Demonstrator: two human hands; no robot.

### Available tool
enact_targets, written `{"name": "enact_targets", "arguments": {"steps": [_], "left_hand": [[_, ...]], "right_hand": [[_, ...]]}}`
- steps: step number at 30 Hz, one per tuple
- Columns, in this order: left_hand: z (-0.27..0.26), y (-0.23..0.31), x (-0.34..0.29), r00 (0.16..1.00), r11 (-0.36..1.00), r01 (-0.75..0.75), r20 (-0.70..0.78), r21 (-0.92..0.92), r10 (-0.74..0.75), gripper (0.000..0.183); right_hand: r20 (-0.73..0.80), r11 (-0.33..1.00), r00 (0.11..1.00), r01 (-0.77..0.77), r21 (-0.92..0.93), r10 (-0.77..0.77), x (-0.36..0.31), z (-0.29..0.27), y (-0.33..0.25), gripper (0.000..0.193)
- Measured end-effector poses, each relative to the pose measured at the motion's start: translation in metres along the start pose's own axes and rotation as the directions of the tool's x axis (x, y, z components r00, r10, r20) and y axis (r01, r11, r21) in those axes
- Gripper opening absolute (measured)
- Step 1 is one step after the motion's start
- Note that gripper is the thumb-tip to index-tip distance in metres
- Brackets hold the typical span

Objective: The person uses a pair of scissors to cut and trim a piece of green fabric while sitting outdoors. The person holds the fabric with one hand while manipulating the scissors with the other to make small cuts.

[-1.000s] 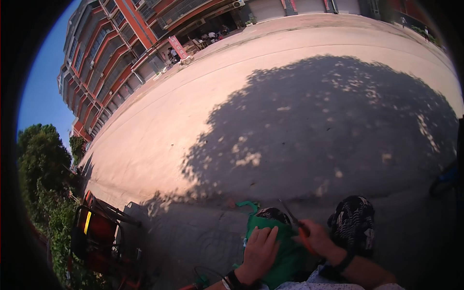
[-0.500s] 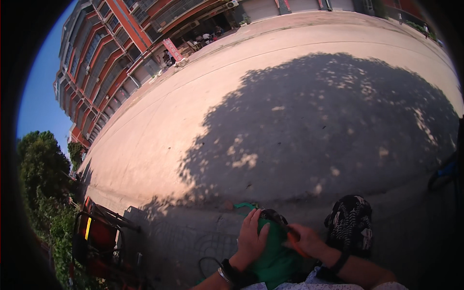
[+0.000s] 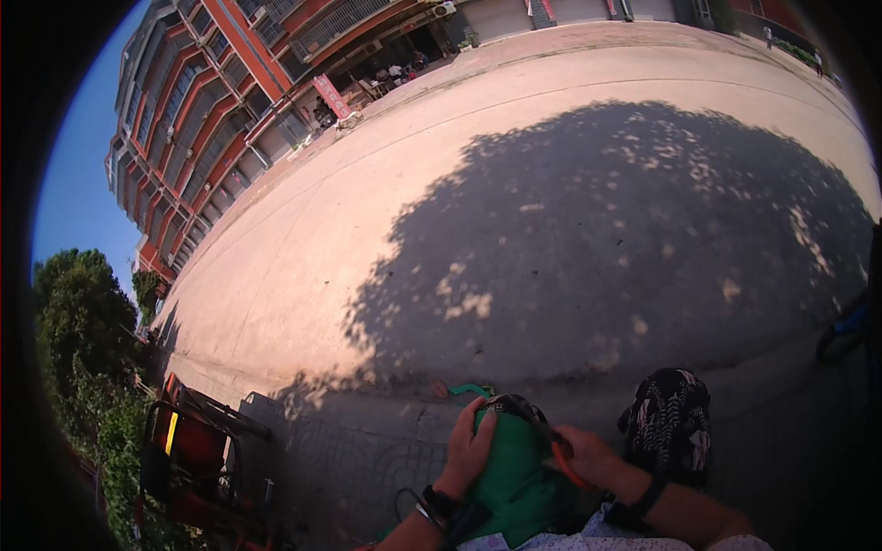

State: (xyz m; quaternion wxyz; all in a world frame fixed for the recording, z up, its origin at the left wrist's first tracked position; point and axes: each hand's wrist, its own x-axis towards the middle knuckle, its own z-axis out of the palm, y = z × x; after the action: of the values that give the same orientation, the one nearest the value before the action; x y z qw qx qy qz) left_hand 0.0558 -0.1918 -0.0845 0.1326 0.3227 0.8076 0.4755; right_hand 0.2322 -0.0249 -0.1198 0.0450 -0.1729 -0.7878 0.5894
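2 hands: both on 1 green cloth piece (image 3: 514, 468), low in view at the lap.
Cloth: looks soft, light, floppy; best pinched at its edge.
Left hand (image 3: 470, 447): flat, pressing the cloth.
Right hand (image 3: 588, 455): closed around orange-handled scissors (image 3: 562, 459).
Beyond: patterned shoe (image 3: 671, 422), shaded pavement (image 3: 588, 257).

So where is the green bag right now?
The green bag sits low centre in the head view, between the left hand and the right hand, left of a patterned knee.
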Motion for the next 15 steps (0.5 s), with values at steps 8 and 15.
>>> {"name": "enact_targets", "arguments": {"steps": [8, 15], "left_hand": [[0.007, -0.002, -0.006, 0.979, 0.950, -0.087, -0.149, 0.298, 0.137, 0.041], [-0.001, 0.020, -0.003, 0.890, 0.716, -0.340, -0.036, 0.610, 0.454, 0.031]], "right_hand": [[0.004, 0.999, 1.000, 0.008, -0.040, -0.008, 0.000, 0.001, -0.010, 0.051], [-0.031, 1.000, 0.999, 0.013, -0.004, -0.013, -0.001, 0.005, -0.001, 0.048]]}}
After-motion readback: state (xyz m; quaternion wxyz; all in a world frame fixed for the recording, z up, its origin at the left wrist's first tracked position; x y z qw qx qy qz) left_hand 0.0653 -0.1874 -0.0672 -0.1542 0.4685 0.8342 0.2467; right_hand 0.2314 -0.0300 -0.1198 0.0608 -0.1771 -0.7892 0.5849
